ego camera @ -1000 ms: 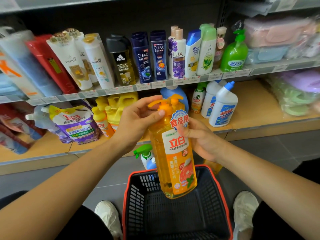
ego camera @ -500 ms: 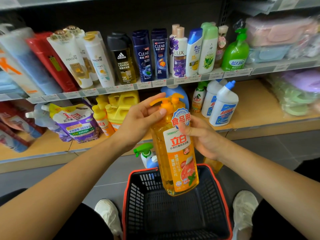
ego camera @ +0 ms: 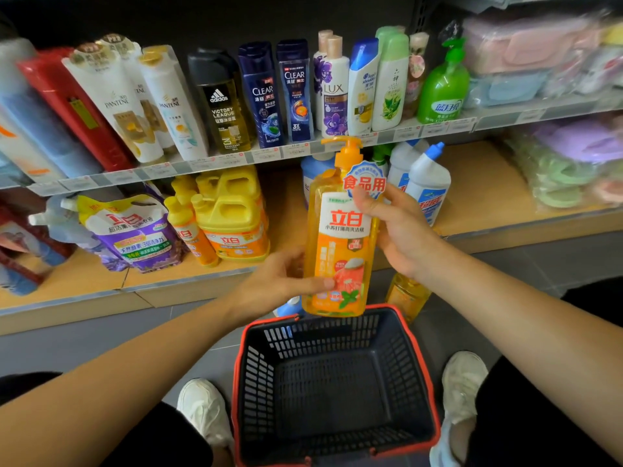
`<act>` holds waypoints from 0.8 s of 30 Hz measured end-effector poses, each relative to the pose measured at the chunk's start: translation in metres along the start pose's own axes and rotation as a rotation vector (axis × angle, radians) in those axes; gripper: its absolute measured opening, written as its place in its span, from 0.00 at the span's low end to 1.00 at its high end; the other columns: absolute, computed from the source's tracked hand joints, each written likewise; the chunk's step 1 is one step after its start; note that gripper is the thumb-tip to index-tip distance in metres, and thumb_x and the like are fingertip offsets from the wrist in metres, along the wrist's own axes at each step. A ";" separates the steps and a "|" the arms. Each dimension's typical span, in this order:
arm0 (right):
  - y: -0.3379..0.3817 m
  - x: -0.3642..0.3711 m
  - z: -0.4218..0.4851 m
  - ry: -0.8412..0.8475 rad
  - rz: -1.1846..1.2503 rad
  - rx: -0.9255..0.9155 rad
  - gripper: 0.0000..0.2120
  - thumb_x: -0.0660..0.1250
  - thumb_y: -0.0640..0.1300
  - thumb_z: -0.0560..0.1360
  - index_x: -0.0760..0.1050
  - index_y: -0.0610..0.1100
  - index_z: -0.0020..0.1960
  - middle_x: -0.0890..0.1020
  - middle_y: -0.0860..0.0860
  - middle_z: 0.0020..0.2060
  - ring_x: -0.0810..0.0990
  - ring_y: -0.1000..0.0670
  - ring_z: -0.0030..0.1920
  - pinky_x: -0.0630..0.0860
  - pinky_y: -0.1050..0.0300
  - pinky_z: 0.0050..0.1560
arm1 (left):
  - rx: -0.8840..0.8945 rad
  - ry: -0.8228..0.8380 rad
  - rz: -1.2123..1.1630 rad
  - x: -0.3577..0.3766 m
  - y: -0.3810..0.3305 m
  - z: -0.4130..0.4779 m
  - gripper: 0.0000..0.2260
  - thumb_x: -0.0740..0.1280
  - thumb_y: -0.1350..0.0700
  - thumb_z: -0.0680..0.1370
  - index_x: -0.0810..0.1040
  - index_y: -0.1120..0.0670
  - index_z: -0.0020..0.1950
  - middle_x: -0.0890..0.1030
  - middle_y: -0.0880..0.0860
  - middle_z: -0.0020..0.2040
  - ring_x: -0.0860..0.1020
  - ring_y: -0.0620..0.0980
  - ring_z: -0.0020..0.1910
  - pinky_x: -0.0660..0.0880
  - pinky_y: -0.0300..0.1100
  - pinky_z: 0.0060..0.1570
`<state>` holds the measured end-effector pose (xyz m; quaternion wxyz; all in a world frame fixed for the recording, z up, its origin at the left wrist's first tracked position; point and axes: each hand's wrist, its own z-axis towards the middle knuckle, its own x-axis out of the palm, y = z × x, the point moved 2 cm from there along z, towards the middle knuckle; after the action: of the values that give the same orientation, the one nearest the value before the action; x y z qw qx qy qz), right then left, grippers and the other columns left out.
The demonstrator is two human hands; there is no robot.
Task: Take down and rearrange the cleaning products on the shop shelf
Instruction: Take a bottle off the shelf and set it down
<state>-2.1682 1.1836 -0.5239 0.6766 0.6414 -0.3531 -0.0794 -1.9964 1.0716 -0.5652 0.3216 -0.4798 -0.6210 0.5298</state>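
I hold an orange pump bottle of dish soap upright in front of the lower shelf, above a dark basket with a red rim. My left hand grips the bottle's lower part from the left, thumb across the label. My right hand clasps its upper right side near the blue round tag. On the lower shelf to the left stand yellow jugs, a small orange bottle and a purple refill pouch. White toilet cleaner bottles stand behind my right hand.
The upper shelf carries shampoo and body wash bottles and a green soap pump. Another yellow bottle and a blue one stand on the floor beyond the basket. My white shoes flank the basket. Packed plastic goods fill the right shelves.
The bottle has risen and now stands upright, higher over the basket. My left hand slid from the pump top down to the bottle's lower part. My right hand stays on the upper side.
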 end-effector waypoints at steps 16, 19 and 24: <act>0.006 -0.027 0.007 -0.178 -0.195 0.379 0.29 0.67 0.65 0.74 0.77 0.39 0.57 0.86 0.39 0.47 0.87 0.40 0.45 0.84 0.45 0.43 | 0.220 -0.572 -0.194 -0.020 -0.022 0.007 0.19 0.82 0.55 0.58 0.73 0.53 0.36 0.76 0.63 0.40 0.81 0.66 0.43 0.79 0.57 0.40; 0.001 -0.027 -0.002 -0.142 -0.572 0.282 0.24 0.71 0.60 0.74 0.82 0.37 0.46 0.86 0.43 0.35 0.87 0.46 0.37 0.85 0.52 0.39 | 0.331 -0.649 0.047 -0.034 -0.041 0.004 0.18 0.82 0.52 0.61 0.72 0.52 0.32 0.75 0.53 0.35 0.79 0.51 0.37 0.78 0.50 0.33; 0.005 -0.010 -0.004 -0.002 -1.113 -0.369 0.29 0.79 0.58 0.65 0.78 0.47 0.61 0.80 0.52 0.54 0.78 0.54 0.55 0.76 0.58 0.55 | 0.297 -0.620 0.287 -0.027 -0.054 -0.004 0.18 0.85 0.50 0.63 0.83 0.52 0.48 0.83 0.44 0.42 0.83 0.44 0.44 0.83 0.53 0.46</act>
<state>-2.1753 1.1933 -0.5232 0.6331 0.6018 0.0558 -0.4836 -1.9978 1.0490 -0.5088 0.1068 -0.3267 -0.5318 0.7740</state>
